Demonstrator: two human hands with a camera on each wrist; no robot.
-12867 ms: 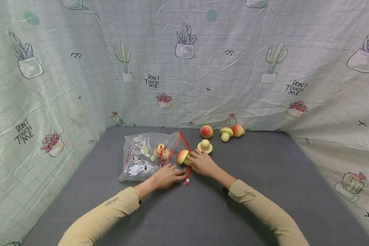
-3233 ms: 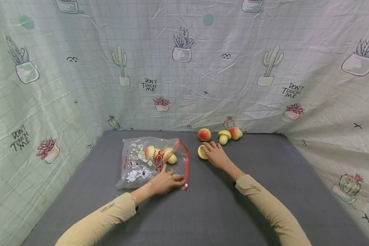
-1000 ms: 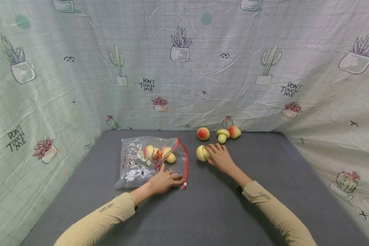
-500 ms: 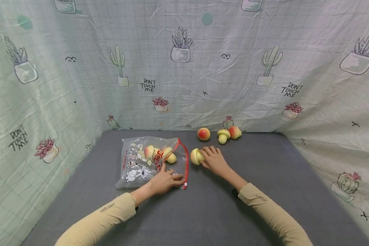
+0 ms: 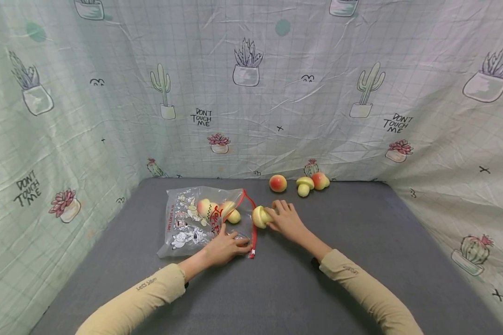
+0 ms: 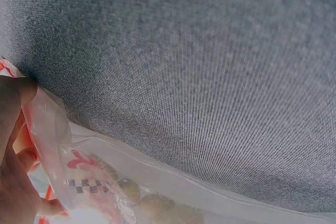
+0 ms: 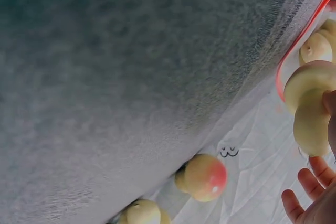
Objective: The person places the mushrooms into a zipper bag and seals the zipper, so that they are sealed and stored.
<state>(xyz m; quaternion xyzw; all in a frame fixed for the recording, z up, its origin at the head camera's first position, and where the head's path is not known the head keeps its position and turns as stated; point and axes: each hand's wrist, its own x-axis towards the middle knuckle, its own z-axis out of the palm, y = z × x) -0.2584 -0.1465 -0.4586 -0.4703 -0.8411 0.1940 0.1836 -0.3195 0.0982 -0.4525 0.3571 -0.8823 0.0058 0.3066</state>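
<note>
A clear zip bag [image 5: 178, 237] with a red zip edge and printed cartoons lies flat on the grey table. My left hand [image 5: 224, 246] holds its near side by the opening; in the left wrist view thumb and fingers of that hand [image 6: 13, 182] grip the plastic [image 6: 52, 124]. Inside the bag are toy mushrooms, one mushroom [image 5: 204, 208] deeper and another mushroom [image 5: 234, 216] nearer the mouth. By its stem my right hand [image 5: 288, 223] pinches a yellow mushroom [image 5: 259, 217], its cap at the bag's red edge. The right wrist view shows the held mushroom [image 7: 310, 124] close up.
At the table's back edge sit more toy mushrooms: a red-topped mushroom [image 5: 278, 183], a yellow mushroom [image 5: 304, 186], and a red-yellow mushroom [image 5: 320, 181] touching it. A patterned cloth [image 5: 281, 107] hangs behind and at both sides.
An earlier mushroom has gone from my right hand into the bag. The right hand then took the upturned mushroom, tipped it cap-left and brought it left to the bag's mouth. My left hand stays put.
</note>
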